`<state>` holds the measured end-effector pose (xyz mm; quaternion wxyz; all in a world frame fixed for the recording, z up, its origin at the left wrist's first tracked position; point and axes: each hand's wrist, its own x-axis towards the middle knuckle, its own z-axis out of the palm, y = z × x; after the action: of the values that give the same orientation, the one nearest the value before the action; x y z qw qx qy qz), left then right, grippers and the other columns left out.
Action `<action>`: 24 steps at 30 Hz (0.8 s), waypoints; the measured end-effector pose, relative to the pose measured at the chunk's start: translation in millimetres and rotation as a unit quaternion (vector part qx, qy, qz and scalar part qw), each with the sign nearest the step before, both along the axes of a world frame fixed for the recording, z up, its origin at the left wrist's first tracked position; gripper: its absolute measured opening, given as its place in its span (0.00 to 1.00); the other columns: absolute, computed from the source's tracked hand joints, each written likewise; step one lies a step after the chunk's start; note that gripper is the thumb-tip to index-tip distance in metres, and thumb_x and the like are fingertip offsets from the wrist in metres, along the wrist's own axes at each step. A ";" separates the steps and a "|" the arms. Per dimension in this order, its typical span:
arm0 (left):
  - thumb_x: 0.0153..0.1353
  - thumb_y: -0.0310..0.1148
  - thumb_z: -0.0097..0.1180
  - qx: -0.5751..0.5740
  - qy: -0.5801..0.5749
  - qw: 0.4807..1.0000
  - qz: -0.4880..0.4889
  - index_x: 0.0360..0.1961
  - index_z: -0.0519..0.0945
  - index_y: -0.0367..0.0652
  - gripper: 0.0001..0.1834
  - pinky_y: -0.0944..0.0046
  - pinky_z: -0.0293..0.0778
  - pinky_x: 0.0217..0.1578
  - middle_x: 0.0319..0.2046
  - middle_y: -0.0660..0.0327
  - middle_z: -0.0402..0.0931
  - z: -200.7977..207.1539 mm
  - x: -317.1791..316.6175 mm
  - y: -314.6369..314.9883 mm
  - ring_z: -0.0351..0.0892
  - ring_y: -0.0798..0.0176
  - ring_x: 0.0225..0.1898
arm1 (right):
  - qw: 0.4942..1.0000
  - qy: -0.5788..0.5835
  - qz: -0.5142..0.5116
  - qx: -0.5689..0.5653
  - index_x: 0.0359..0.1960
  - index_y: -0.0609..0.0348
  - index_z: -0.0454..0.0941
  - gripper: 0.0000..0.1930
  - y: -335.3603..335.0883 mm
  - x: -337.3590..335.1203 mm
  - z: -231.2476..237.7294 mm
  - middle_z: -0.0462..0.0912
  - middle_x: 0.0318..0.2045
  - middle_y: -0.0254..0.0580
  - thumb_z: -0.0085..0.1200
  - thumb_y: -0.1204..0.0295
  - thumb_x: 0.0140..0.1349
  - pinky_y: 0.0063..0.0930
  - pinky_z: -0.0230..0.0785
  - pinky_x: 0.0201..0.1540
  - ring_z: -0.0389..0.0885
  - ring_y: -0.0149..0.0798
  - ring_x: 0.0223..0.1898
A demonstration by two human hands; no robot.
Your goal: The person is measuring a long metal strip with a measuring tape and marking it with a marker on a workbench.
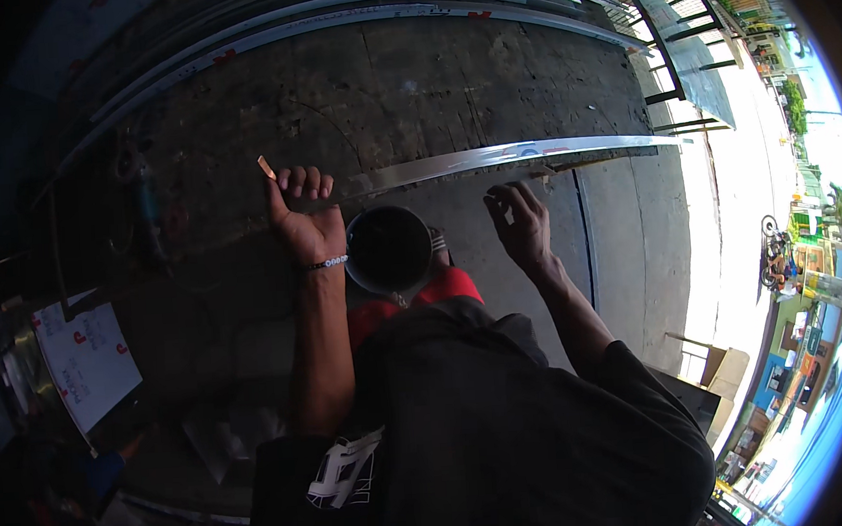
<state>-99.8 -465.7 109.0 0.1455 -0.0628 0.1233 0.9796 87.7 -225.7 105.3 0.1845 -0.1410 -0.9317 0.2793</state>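
A long, thin, shiny metal strip (463,162) lies along the near edge of the workbench, its left end reaching my left hand (309,226). That hand is closed over the strip's end, with the fingers curled and the thumb raised. A narrow bright orange patch shows at the thumb tip; whether it is sunlight or a small piece I cannot tell. My right hand (523,223) hangs just short of the bench edge, below the strip and apart from it. Its fingers are loosely bent, with a gap to the thumb and nothing visible between them.
Long metal profiles (329,18) lie along the far side of the worn workbench (410,90). A dark round bucket (392,289) stands in front of me, between my forearms. A power tool (148,207) rests at the bench's left. Dark metal frames (663,46) stand at far right.
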 end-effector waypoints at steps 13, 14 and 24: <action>0.74 0.39 0.45 -0.018 0.010 1.000 0.023 0.29 0.66 0.49 0.14 0.65 0.57 0.29 0.24 0.69 0.55 -1.0 -0.5 -0.7 0.54 0.69 0.26 | 0.969 -0.056 0.231 0.063 0.39 0.58 0.82 0.07 104.5 -49.5 39.6 0.81 0.37 0.41 0.61 0.72 0.60 0.39 0.76 0.40 0.83 0.48 0.40; 0.74 0.40 0.45 -0.026 0.015 0.999 0.024 0.30 0.66 0.50 0.13 0.65 0.57 0.29 0.24 0.70 0.56 -1.4 1.2 -1.3 0.55 0.69 0.26 | 0.967 -0.052 0.242 0.059 0.39 0.58 0.82 0.07 109.0 -51.8 36.8 0.81 0.37 0.41 0.61 0.72 0.60 0.39 0.76 0.40 0.83 0.48 0.40; 0.73 0.38 0.46 -0.047 -0.002 0.997 0.060 0.30 0.67 0.48 0.13 0.65 0.56 0.30 0.24 0.68 0.56 8.3 13.9 -8.0 0.55 0.67 0.26 | 0.917 0.007 0.394 0.060 0.38 0.59 0.77 0.08 138.4 -61.2 9.6 0.77 0.35 0.44 0.55 0.78 0.56 0.37 0.67 0.44 0.79 0.46 0.39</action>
<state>-85.9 -473.7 117.3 0.0831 -0.0785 0.1651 0.9796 26.6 -87.3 114.8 0.0746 0.2505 -0.9255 0.2741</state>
